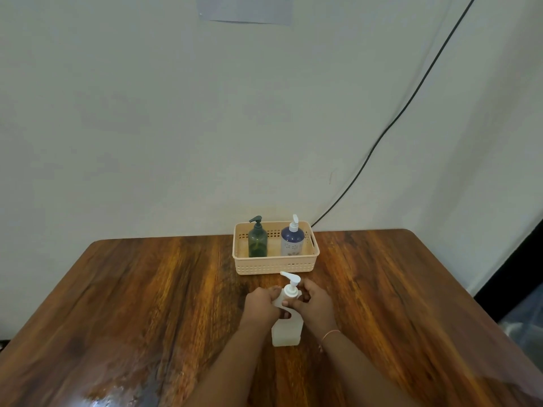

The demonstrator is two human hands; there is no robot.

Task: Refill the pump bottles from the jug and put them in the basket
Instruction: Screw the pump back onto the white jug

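two hands, left grip (262,306) and right grip (315,301), clasp the white pump bottle (287,324) standing on the counter (147,304), just at 6 o'clock of the basket (276,267).

White pump bottle (287,333): translucent, squarish, upright on the wood table, w/ white pump head fitted on top, nozzle pointing up-left; stands just in front of the basket. Beige slotted basket (276,267) sits at table's far edge, holding 2 upright bottles: dark green pump bottle (257,241) on the left, blue-and-white pump bottle (292,241) on the right, apart from each other.
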